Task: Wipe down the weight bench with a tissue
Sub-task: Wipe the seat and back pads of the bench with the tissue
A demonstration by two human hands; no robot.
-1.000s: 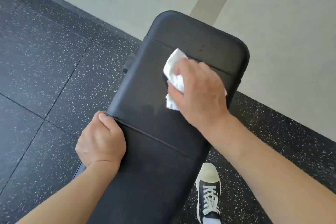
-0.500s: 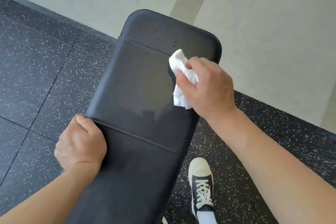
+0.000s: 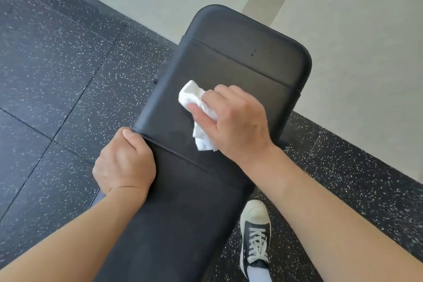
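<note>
The right hand (image 3: 235,119) pinches a soft, crumpled white tissue (image 3: 199,110), light and tearable, mid-surface on the black padded weight bench (image 3: 229,71), while the left hand (image 3: 124,162) grips its left edge.

Left hand (image 3: 124,162): curled over the left edge of the weight bench (image 3: 229,71), thumb lying on top at the seam, the other fingers wrapped down the side and out of sight.
Left forearm: bare, coming in from the lower left corner and rising to the wrist at the pad's edge.
Right hand (image 3: 238,121): palm down on the pad's top, knuckles up, fingers bent round a crumpled white tissue (image 3: 199,107), thumb pinching it from the near side.
Right forearm: bare, entering from the lower right and crossing over the pad's right edge.
Right foot (image 3: 255,236): on the floor beside the pad, under the right forearm.
</note>
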